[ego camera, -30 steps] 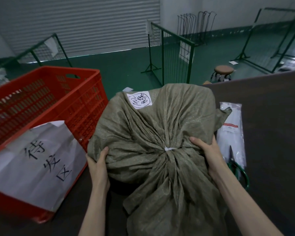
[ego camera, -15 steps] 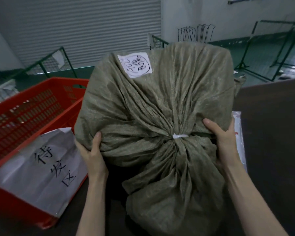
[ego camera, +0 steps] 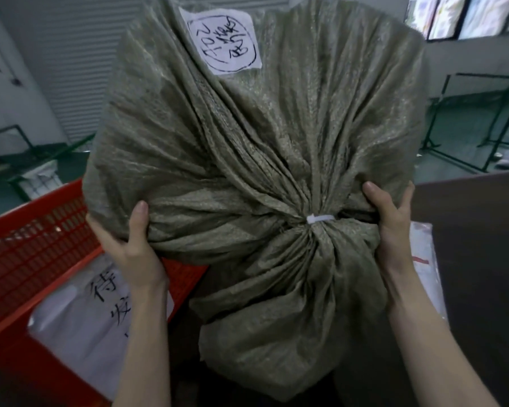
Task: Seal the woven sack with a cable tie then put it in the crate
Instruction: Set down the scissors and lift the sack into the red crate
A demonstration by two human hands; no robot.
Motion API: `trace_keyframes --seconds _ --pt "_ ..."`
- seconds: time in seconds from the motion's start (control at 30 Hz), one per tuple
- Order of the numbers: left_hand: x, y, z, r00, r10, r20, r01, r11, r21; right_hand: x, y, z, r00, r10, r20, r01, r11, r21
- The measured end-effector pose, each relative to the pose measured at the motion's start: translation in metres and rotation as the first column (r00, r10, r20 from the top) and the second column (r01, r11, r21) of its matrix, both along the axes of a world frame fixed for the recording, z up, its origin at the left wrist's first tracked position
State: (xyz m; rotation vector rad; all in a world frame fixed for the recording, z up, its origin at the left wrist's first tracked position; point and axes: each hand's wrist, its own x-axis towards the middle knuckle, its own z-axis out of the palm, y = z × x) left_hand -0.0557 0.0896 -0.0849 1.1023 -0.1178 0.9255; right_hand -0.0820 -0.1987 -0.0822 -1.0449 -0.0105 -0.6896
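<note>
Woven olive-green cloth fills the middle of the view: the sack (ego camera: 256, 160) is already gathered at its neck and cinched by a white cable tie (ego camera: 321, 218), with the loose mouth of the cloth hanging down below the tie toward the person. So the sealing part looks done; what is left, as I judge it, is carrying the sack across and lowering it into the crate. Nearest the camera, both bare forearms reach up and forward. The left hand (ego camera: 130, 245) cups the sack's lower left side, thumb laid up over the cloth and fingers hidden behind it, its grip pressed against the bulge. The right hand (ego camera: 394, 227) clasps the lower right side just beside the tie, thumb and a finger spread over a fold, the rest tucked behind. Together they hold the sack up in the air, clear of the dark table (ego camera: 476, 259), with its labelled end tilted up and away. A white paper label (ego camera: 221, 39) with handwriting sits near that far end. Under the right wrist a clear plastic packet (ego camera: 426, 259) lies on the table. To the left, lower and partly behind the left arm, stands the red crate (ego camera: 39, 245), with a white handwritten sheet (ego camera: 88, 327) on its near wall. Beyond are a shutter door and green metal frames.
</note>
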Motion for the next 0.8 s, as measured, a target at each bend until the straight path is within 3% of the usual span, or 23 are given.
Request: trace_keyframes --seconds 0.1,0.23,0.53,0.8 --pt "0.001 0.015 0.010 0.999 0.035 0.035 -0.037 0.998 0.044 0.014 0.014 0.008 0.999 0.032 0.040 -0.032 0.999 0.010" --pt "0.000 0.040 0.019 0.997 0.073 0.035 -0.071 0.996 -0.049 0.037 0.040 0.023 0.990 0.118 0.073 -0.119 0.993 0.016" --pt "-0.009 0.113 0.019 0.978 0.170 -0.121 -0.193 0.956 -0.220 0.097 0.117 0.067 0.948 0.315 0.038 -0.311 0.946 -0.093" --pt "-0.023 0.155 0.023 0.935 0.317 -0.162 -0.338 0.932 -0.131 0.149 0.192 0.113 0.869 0.490 0.072 -0.478 0.867 -0.140"
